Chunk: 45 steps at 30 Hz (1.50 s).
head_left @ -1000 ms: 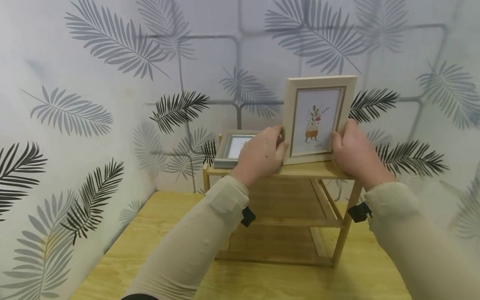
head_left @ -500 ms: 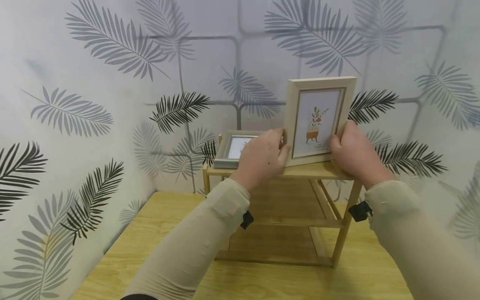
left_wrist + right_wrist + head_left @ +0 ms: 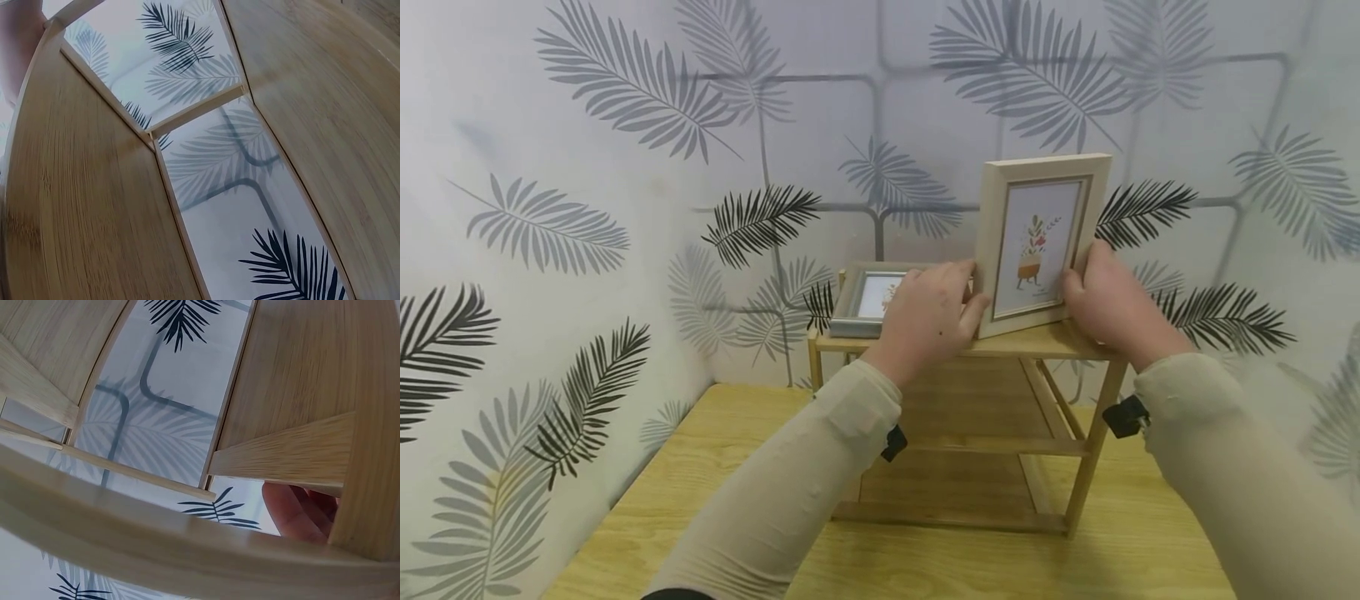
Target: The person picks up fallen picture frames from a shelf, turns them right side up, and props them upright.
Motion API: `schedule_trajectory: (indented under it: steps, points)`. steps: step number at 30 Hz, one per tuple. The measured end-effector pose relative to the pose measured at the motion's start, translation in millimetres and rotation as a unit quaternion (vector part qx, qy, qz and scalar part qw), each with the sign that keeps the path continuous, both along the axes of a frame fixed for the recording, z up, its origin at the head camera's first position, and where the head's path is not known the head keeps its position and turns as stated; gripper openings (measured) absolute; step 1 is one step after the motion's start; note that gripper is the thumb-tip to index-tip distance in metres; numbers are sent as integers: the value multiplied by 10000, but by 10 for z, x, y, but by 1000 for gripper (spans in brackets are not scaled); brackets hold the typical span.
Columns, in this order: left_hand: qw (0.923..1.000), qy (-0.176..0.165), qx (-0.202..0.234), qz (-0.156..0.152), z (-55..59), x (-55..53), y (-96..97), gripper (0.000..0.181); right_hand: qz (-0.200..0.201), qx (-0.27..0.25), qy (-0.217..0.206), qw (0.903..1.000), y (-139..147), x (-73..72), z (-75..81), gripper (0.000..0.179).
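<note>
On the right part of the wooden shelf's top (image 3: 1026, 342), a cream picture frame (image 3: 1045, 242) with a potted-plant print stands upright, turned slightly so its left edge is nearer. My left hand (image 3: 928, 317) holds its lower left side, thumb in front and fingers partly hidden. The lower right side is gripped by my right hand (image 3: 1116, 300), its thumb on the front border. A second, greyish picture frame (image 3: 847, 315) lies flat at the shelf's left end, partly covered by my left hand. In the right wrist view, the right hand's fingers (image 3: 294, 509) show beyond the top board.
The shelf has two lower boards (image 3: 955, 483) and stands on a yellow wood-grain table (image 3: 760, 542). Behind it rises a wall (image 3: 917, 100) with a leaf pattern. Both wrist views look up at the wooden boards (image 3: 94, 206) from below.
The upright picture frame has turned a little, its left edge shifting right and nearer. My left hand has followed slightly to the right; the right hand stays nearly in place.
</note>
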<state>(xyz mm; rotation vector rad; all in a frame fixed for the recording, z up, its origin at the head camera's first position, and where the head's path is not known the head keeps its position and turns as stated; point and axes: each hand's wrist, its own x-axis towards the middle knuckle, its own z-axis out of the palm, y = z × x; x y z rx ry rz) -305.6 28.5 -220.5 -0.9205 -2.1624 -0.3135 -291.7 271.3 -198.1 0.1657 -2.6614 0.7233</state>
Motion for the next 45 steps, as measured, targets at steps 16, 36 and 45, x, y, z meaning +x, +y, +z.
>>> schedule_trajectory:
  steps: [16,36,45]
  points:
    - [9999,75,-7,-129,14,27,56,50,-32,-6,-89,10000,13,-21,28,42]
    - [9978,9,318,-581,-8,100,121,36,188,-210,-212,9994,30,-17,57,39]
    - [9980,-57,296,-549,-37,133,172,40,271,-347,-281,9986,55,-20,31,29]
